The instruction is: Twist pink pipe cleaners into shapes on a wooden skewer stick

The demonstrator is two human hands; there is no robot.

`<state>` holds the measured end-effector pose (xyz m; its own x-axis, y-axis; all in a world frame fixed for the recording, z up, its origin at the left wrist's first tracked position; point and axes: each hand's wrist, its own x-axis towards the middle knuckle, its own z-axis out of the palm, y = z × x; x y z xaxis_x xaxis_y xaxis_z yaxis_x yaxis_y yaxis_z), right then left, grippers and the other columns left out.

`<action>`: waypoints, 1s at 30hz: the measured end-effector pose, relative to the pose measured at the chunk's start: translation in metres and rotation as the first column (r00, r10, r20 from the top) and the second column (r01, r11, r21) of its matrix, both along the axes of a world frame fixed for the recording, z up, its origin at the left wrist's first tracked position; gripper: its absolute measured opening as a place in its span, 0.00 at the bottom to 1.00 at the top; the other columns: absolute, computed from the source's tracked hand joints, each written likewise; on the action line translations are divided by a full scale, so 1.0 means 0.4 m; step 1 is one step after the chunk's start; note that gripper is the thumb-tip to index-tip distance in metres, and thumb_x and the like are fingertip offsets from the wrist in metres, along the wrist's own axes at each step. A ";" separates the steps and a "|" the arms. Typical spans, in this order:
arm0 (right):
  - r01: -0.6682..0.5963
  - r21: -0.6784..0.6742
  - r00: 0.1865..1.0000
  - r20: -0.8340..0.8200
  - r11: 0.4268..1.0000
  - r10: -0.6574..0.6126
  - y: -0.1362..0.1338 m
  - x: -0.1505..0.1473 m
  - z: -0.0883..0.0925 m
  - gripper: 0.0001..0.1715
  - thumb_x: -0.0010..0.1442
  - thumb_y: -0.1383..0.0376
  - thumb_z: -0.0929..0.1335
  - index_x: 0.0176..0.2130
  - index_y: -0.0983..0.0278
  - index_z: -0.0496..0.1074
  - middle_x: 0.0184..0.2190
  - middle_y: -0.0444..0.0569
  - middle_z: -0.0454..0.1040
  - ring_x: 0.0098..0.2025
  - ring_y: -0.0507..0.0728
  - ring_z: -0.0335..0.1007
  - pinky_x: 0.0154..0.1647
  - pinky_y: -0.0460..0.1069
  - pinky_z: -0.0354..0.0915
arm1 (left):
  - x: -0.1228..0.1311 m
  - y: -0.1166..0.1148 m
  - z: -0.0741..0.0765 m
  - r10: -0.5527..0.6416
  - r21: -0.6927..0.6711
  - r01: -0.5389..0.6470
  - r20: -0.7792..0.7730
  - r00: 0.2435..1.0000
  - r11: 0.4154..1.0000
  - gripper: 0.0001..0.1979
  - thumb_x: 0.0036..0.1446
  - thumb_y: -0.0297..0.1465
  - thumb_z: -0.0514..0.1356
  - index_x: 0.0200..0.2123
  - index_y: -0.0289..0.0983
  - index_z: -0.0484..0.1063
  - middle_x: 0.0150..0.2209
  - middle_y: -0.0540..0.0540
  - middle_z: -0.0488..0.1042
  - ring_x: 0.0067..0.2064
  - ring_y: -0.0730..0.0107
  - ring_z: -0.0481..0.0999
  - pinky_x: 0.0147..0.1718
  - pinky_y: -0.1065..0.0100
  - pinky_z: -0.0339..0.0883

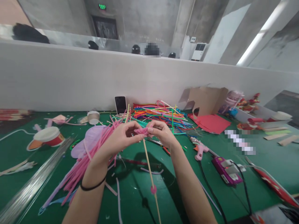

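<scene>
Small pink piece [145,131] atop slanting pale stick [148,161]

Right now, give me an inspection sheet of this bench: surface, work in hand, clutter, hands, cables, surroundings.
Surface: green tabletop, loose scraps scattered on it.
Work in hand: pink piece, shape partly hidden by fingers; thin wooden stick runs up to it, small pink ball lower down.
Clutter: pink pipe cleaners, multicoloured pipe cleaners, silvery rods, phone, pink glue gun.
Hands: left hand and right hand both pinch the pink piece.
Cables: black glue-gun cable; another black cable at the purple power strip.
Surroundings: white partition; beyond it, heads, green sign, air conditioner.
</scene>
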<state>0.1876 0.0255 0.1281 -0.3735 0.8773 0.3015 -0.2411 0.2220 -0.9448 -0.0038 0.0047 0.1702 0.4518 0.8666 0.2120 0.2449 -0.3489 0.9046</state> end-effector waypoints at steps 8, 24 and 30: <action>-0.040 0.028 0.995 0.094 0.999 0.037 -0.004 0.034 0.017 0.12 0.53 0.58 0.73 0.30 0.63 0.71 0.26 0.42 0.72 0.28 0.51 0.66 0.31 0.46 0.64 | 0.007 0.015 -0.015 0.028 -0.011 -0.028 0.040 0.999 1.000 0.13 0.49 0.39 0.66 0.34 0.36 0.74 0.31 0.47 0.76 0.31 0.68 0.75 0.27 0.72 0.69; -0.029 -0.190 0.999 0.038 0.981 0.037 0.003 0.047 0.022 0.13 0.53 0.57 0.74 0.33 0.64 0.76 0.28 0.46 0.77 0.30 0.51 0.74 0.31 0.46 0.70 | 0.015 0.016 -0.017 0.047 -0.001 -0.047 -0.064 0.997 0.999 0.11 0.53 0.39 0.63 0.33 0.37 0.77 0.28 0.48 0.77 0.27 0.71 0.74 0.21 0.75 0.65; 0.019 -0.297 0.999 -0.024 0.955 -0.028 0.011 0.042 0.020 0.14 0.47 0.61 0.77 0.33 0.65 0.75 0.26 0.44 0.77 0.29 0.50 0.76 0.32 0.44 0.73 | 0.029 0.021 -0.023 -0.006 -0.046 0.003 -0.073 0.997 0.999 0.15 0.53 0.43 0.63 0.36 0.38 0.77 0.24 0.50 0.74 0.21 0.74 0.70 0.18 0.75 0.62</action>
